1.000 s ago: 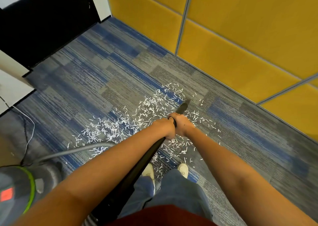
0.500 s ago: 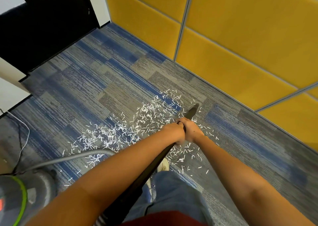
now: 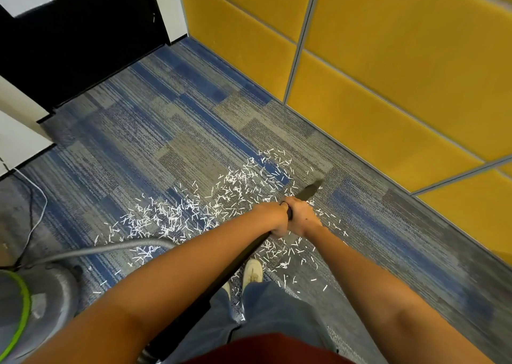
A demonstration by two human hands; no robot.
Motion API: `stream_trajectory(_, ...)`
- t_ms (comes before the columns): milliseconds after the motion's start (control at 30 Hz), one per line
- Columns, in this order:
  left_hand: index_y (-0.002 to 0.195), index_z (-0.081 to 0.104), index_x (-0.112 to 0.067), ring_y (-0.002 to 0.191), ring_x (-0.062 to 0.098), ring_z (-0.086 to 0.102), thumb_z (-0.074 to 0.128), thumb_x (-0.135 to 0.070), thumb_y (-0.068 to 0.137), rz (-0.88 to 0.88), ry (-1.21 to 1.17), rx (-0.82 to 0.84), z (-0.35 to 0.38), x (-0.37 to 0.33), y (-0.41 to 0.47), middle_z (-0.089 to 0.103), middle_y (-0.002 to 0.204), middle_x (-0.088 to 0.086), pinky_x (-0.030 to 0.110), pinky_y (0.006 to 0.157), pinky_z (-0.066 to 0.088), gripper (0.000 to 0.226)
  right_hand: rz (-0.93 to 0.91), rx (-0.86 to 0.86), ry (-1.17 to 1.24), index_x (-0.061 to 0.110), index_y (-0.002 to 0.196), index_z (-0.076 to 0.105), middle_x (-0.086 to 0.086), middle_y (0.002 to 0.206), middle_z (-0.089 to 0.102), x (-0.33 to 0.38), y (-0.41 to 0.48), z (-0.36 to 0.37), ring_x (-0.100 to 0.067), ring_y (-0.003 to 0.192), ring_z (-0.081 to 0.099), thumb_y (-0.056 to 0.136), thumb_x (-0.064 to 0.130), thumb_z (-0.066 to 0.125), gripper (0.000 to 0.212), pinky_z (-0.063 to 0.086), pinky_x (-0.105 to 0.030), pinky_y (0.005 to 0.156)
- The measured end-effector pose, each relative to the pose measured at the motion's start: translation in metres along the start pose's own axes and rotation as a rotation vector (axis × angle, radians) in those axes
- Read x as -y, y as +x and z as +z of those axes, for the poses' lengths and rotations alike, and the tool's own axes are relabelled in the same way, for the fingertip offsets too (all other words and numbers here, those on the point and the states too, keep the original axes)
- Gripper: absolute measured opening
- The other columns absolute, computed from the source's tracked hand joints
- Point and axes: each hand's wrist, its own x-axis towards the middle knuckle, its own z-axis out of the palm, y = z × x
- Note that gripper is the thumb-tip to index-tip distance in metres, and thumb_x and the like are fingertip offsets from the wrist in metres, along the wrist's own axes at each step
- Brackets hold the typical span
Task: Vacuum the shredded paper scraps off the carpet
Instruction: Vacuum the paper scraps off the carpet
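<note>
White shredded paper scraps lie scattered in a wide band over the blue-and-grey carpet. A black vacuum wand slants forward from my body, its narrow tip resting among the scraps at their right end. My left hand and my right hand both grip the wand side by side, just behind the tip. The lower wand runs under my left forearm and is partly hidden.
The grey vacuum canister with a green ring stands at the lower left, its grey hose curving across the carpet. Thin cables lie at the left. A yellow panelled wall borders the right; a black door is far left. My shoes stand among scraps.
The wand tip and both hands have swept to the right along the scraps, nearer the yellow wall. My view has shifted with them.
</note>
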Motion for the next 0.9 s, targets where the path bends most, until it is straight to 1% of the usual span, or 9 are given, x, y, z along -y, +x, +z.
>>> stream_trajectory(67, 0.139, 0.032, -0.006, 0.092, 0.022, 0.058, 0.054, -0.012, 0.091, -0.009, 0.004, 0.001, 0.002, 0.002, 0.001, 0.045, 0.080, 0.004, 0.029, 0.081, 0.050, 0.054, -0.013, 0.018, 0.006, 0.011, 0.109, 0.060, -0.009, 0.110, 0.060, 0.003, 0.003, 0.001, -0.027, 0.098, 0.059, 0.077, 0.004, 0.064, 0.033, 0.047, -0.033, 0.091)
stream_trajectory(167, 0.143, 0.024, -0.009, 0.105, 0.023, 0.059, 0.053, -0.013, 0.092, -0.011, 0.000, -0.020, 0.005, 0.004, 0.002, 0.052, 0.100, 0.007, 0.031, 0.088, 0.050, 0.059, -0.019, 0.025, 0.005, 0.012, 0.110, 0.059, -0.008, 0.112, 0.059, 0.008, 0.005, 0.002, -0.027, 0.097, 0.059, 0.077, 0.006, 0.065, 0.034, 0.050, -0.039, 0.090)
stream_trajectory(300, 0.138, 0.032, -0.009, 0.100, 0.022, 0.059, 0.054, -0.016, 0.092, -0.018, -0.002, 0.021, 0.005, 0.007, 0.002, 0.041, 0.079, 0.004, 0.030, 0.086, 0.050, 0.052, -0.011, 0.038, -0.025, 0.015, 0.110, 0.058, -0.007, 0.109, 0.059, 0.011, 0.003, 0.002, -0.026, 0.095, 0.060, 0.076, 0.011, 0.067, 0.035, 0.050, -0.039, 0.089)
stream_trajectory(400, 0.136, 0.036, -0.009, 0.094, 0.022, 0.059, 0.055, -0.019, 0.091, -0.011, 0.019, 0.026, 0.006, 0.006, 0.001, 0.040, 0.077, 0.004, 0.029, 0.080, 0.049, 0.050, -0.001, 0.031, -0.028, 0.019, 0.098, 0.056, -0.005, 0.100, 0.060, 0.009, -0.002, 0.004, -0.025, 0.089, 0.060, 0.077, 0.011, 0.064, 0.025, 0.051, -0.041, 0.087)
stream_trajectory(467, 0.137, 0.034, -0.008, 0.087, 0.021, 0.055, 0.054, -0.018, 0.092, 0.012, 0.050, 0.021, 0.008, 0.006, -0.002, 0.039, 0.077, 0.004, 0.028, 0.078, 0.049, 0.050, 0.010, 0.019, -0.021, 0.017, 0.101, 0.058, -0.004, 0.102, 0.060, 0.008, -0.007, 0.008, -0.024, 0.091, 0.060, 0.076, 0.011, 0.065, 0.026, 0.050, -0.040, 0.088)
stream_trajectory(533, 0.140, 0.029, -0.008, 0.090, 0.021, 0.057, 0.053, -0.016, 0.092, 0.057, 0.068, 0.012, 0.012, 0.008, -0.005, 0.037, 0.076, 0.005, 0.029, 0.083, 0.050, 0.055, 0.023, -0.014, -0.001, 0.015, 0.102, 0.058, -0.006, 0.102, 0.060, 0.009, -0.012, 0.014, -0.026, 0.090, 0.060, 0.076, 0.011, 0.064, 0.027, 0.051, -0.039, 0.085)
stream_trajectory(600, 0.142, 0.025, -0.007, 0.091, 0.022, 0.056, 0.055, -0.017, 0.092, 0.079, 0.083, 0.009, 0.017, 0.012, -0.007, 0.036, 0.076, 0.005, 0.030, 0.082, 0.050, 0.059, 0.039, -0.039, 0.014, 0.013, 0.103, 0.058, -0.007, 0.104, 0.060, 0.011, -0.016, 0.022, -0.028, 0.092, 0.060, 0.076, 0.011, 0.064, 0.028, 0.050, -0.037, 0.084)
stream_trajectory(700, 0.144, 0.020, -0.010, 0.092, 0.022, 0.055, 0.057, -0.025, 0.093, 0.089, 0.101, -0.004, 0.023, 0.026, -0.008, 0.040, 0.081, 0.004, 0.028, 0.072, 0.045, 0.065, 0.048, -0.045, 0.011, 0.009, 0.109, 0.059, -0.009, 0.110, 0.060, 0.023, -0.017, 0.032, -0.028, 0.099, 0.059, 0.075, 0.010, 0.067, 0.035, 0.048, -0.039, 0.090)
stream_trajectory(900, 0.150, 0.008, -0.013, 0.104, 0.023, 0.057, 0.060, -0.021, 0.090, 0.051, 0.079, 0.007, 0.022, 0.050, 0.000, 0.048, 0.102, 0.007, 0.029, 0.072, 0.044, 0.079, 0.050, -0.060, 0.078, 0.007, 0.107, 0.061, -0.012, 0.108, 0.060, 0.041, 0.003, 0.037, -0.028, 0.098, 0.059, 0.076, 0.002, 0.066, 0.031, 0.047, -0.038, 0.091)
